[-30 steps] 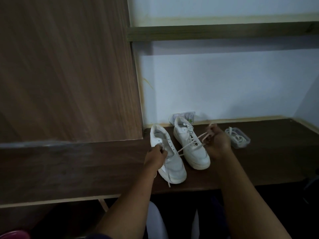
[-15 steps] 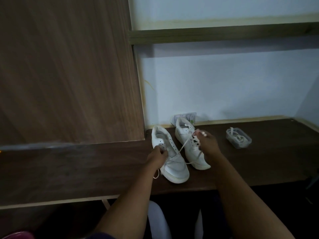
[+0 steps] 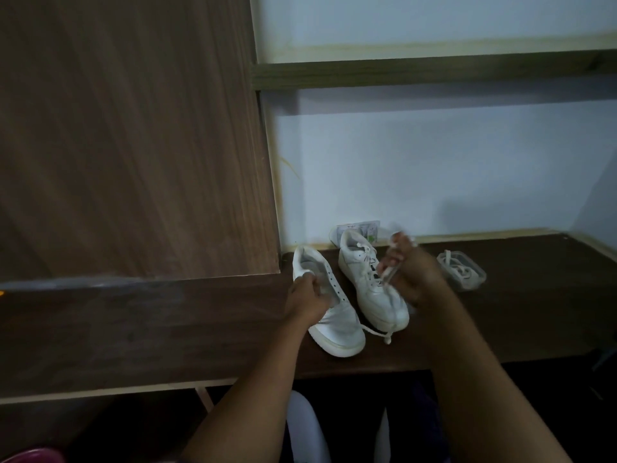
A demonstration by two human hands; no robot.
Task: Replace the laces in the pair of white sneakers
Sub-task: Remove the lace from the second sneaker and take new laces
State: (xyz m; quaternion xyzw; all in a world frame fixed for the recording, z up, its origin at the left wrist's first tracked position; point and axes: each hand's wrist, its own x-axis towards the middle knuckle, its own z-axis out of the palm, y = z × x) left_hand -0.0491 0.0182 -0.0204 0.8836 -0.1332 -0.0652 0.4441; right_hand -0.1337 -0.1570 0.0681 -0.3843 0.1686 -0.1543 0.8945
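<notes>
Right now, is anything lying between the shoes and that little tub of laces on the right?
Only the right hand itself, holding a lace beside the laced sneaker. Beyond it, bare desk reaches the clear container.

Single head cam, looks fwd and down at desk, near.

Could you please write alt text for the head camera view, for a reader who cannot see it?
A person's left hand grips the unlaced left sneaker on a dark wooden desk, while the right hand holds a white lace over the right sneaker. A clear container of laces sits to the right.
</notes>
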